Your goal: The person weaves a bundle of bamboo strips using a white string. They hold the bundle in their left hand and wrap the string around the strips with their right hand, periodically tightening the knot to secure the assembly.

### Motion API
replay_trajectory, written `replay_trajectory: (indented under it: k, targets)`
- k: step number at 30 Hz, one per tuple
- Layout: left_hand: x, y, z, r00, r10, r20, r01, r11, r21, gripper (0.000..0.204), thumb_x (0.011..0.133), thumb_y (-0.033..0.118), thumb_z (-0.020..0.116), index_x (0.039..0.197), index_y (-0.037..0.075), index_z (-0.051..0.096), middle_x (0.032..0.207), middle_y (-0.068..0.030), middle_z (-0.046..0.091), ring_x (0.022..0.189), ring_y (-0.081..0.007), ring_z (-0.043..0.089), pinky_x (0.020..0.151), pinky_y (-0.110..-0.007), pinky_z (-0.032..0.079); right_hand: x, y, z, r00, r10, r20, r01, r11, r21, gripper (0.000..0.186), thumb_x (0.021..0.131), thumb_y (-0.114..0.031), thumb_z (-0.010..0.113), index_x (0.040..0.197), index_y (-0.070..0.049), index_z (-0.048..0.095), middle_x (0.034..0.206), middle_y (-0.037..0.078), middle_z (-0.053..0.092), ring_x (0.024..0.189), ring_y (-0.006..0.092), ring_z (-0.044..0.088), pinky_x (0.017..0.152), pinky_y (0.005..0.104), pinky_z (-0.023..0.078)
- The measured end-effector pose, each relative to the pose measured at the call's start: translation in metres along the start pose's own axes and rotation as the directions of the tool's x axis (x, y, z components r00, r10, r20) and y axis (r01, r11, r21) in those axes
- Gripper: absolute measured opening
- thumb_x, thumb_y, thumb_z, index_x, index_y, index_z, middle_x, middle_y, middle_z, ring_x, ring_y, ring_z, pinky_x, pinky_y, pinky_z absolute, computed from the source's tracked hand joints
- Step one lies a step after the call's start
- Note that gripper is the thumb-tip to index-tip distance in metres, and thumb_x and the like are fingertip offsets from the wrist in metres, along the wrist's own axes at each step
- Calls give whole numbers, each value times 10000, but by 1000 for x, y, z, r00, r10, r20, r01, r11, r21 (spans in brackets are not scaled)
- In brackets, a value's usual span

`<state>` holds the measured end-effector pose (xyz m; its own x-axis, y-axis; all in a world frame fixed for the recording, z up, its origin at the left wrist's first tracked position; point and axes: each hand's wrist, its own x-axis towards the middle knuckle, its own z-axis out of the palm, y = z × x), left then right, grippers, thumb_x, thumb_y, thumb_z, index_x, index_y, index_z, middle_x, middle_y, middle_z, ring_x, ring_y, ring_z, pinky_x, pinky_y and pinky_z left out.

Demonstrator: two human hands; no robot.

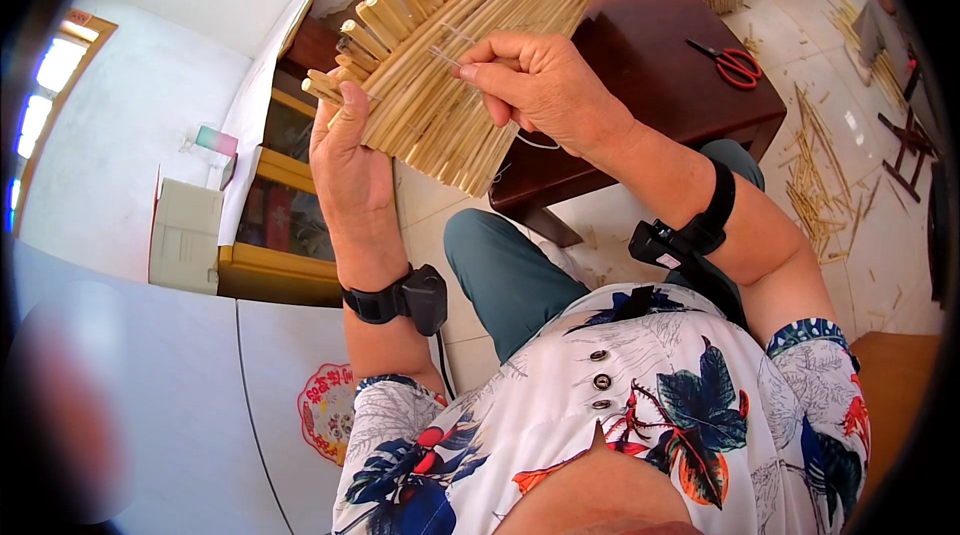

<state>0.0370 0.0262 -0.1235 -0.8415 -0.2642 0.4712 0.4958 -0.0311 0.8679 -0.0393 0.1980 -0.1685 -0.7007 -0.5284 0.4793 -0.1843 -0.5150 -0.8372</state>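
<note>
A layered mat of pale yellow plant stalks [430,120] is held up before me, tilted, its upper part cut off by the frame. Cut stalk ends stick out along its left side. My left hand [352,160] is closed on the mat's lower left edge, thumb on the near face and the other fingers mostly hidden behind. Over the middle of the mat, my right hand [545,85] pinches a thin white thread [445,57] between thumb and forefinger. A loop of white thread also hangs below that hand.
A dark red-brown table [650,65] stands beyond the mat, with red-handled scissors [738,67] on top. Loose stalks [815,185] litter the tiled floor at right. On the left are a wooden cabinet [275,265] and a pale surface [180,365].
</note>
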Motion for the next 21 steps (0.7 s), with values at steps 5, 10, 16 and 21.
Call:
replay_trajectory:
  k: [5, 10, 16, 21]
  targets:
    - [-1, -1, -3, 1000, 0, 9, 0, 1000, 0, 465, 940, 278, 501, 1242, -69, 434, 1224, -164, 530, 1145, -240, 509, 979, -387, 386, 1, 1, 3, 1000, -4, -20, 4, 1000, -25, 170, 894, -133, 558, 928, 17, 632, 546, -6, 532, 416, 5, 408, 366, 147, 300]
    - [-4, -1, 1, 999, 8, -41, -8, 1000, 14, 450, 943, 269, 495, 1239, -66, 443, 1228, -162, 527, 1150, -236, 505, 983, -386, 383, 2, 0, 3, 999, 2, -36, -2, 1000, -13, 161, 891, -127, 562, 911, 16, 636, 543, -5, 532, 415, 7, 404, 368, 147, 300]
    - [-4, -2, -1, 998, 8, -67, -8, 1000, 1, 419, 943, 243, 498, 1226, -64, 458, 1217, -163, 537, 1137, -241, 520, 977, -390, 396, 2, -1, 5, 1000, -7, -25, 6, 1000, -22, 160, 894, -132, 560, 894, 11, 634, 537, -8, 528, 410, 8, 392, 368, 148, 299]
    - [-4, -2, -1, 997, 12, -73, -11, 1000, 3, 403, 943, 232, 499, 1216, -63, 466, 1207, -164, 545, 1131, -243, 526, 973, -391, 403, 3, 0, 5, 1000, -20, -24, 19, 999, -42, 165, 898, -141, 560, 889, 5, 636, 536, -12, 526, 414, 7, 397, 362, 150, 295]
